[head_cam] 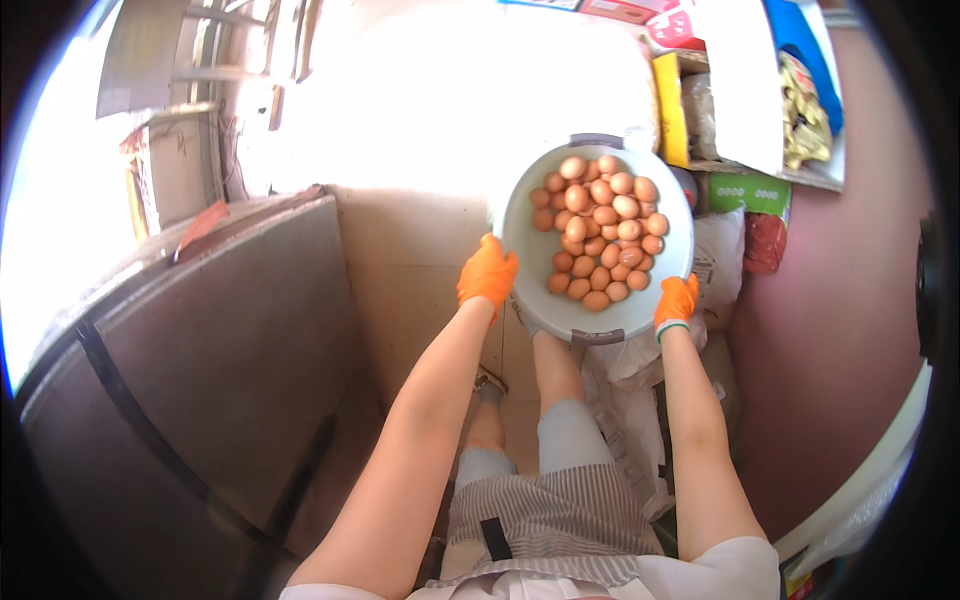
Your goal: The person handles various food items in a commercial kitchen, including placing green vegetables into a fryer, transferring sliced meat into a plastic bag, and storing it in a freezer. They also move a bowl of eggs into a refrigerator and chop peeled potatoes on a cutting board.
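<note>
A round pale plastic basin [544,281] with grey handle tabs is held out in front of me. Many brown eggs [596,225] lie heaped inside it, most of them towards the far and right side. Gloved in orange, my left hand [487,274] grips the basin's left rim. My right hand [676,304], in a matching orange glove with a green cuff, holds the rim at the lower right. Neither grey tab is in my hands. The fingers under the rim are hidden.
To the left stands a dark panelled cabinet-like block [225,337]. Along the right wall [810,360] are stacked cartons, a green box [750,193] and white plastic sacks [720,255]. A tiled floor [412,300] lies below, with glaring light ahead. A wooden-framed structure [225,75] is at upper left.
</note>
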Demonstrator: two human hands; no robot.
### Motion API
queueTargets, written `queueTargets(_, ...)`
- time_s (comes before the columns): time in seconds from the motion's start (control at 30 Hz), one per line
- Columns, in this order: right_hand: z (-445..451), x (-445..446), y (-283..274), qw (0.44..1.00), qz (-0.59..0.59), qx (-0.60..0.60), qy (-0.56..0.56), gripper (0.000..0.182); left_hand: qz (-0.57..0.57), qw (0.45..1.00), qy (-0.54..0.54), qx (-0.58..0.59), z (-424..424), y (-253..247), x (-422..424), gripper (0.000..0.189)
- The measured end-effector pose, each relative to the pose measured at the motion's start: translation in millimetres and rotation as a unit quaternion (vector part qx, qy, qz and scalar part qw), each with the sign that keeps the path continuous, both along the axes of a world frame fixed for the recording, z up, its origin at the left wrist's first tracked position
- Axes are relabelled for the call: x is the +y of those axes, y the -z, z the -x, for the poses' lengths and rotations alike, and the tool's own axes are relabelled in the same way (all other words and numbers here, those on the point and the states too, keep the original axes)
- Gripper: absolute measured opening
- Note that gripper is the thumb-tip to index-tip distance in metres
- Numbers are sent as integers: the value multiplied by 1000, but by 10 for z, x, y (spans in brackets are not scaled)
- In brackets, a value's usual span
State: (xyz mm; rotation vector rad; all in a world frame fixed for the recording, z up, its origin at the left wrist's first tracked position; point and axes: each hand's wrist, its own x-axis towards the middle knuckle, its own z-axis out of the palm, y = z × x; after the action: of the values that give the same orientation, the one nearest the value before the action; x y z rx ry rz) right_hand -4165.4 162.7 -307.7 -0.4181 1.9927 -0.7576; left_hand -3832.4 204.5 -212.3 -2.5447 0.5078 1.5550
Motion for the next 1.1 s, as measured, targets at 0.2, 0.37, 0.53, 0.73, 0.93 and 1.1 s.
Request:
queueTargets(0.2, 569, -43, 294, 985, -83, -74, -133, 28, 75, 994, -73, 21, -43, -101, -57, 39)
queueTargets(0.37, 610, 3, 296, 978, -105, -28, -176, 54, 256, 962, -34, -85, -343, -584, 987, 48)
queueTargets(0.53, 709, -242, 215, 940, -176, -4, -292, 70, 109, 948, 49, -295, -703, -1859, 3174, 41)
queueTargets(0.73, 726, -354, 228, 925, -201, 68, -314, 72, -139, 813, 304, -477, -1085, -3060, 5143, 36)
queueTargets(0.93, 622, -228, 183, 938, -138, 83, -308, 52, -228, 866, 194, -402, -1287, -3060, 5094, 20)
queueTargets(1.1, 661, -148, 197, 949, -107, 45, -292, 44, -236, 897, 137, -347, -559, -2989, 5062, 25)
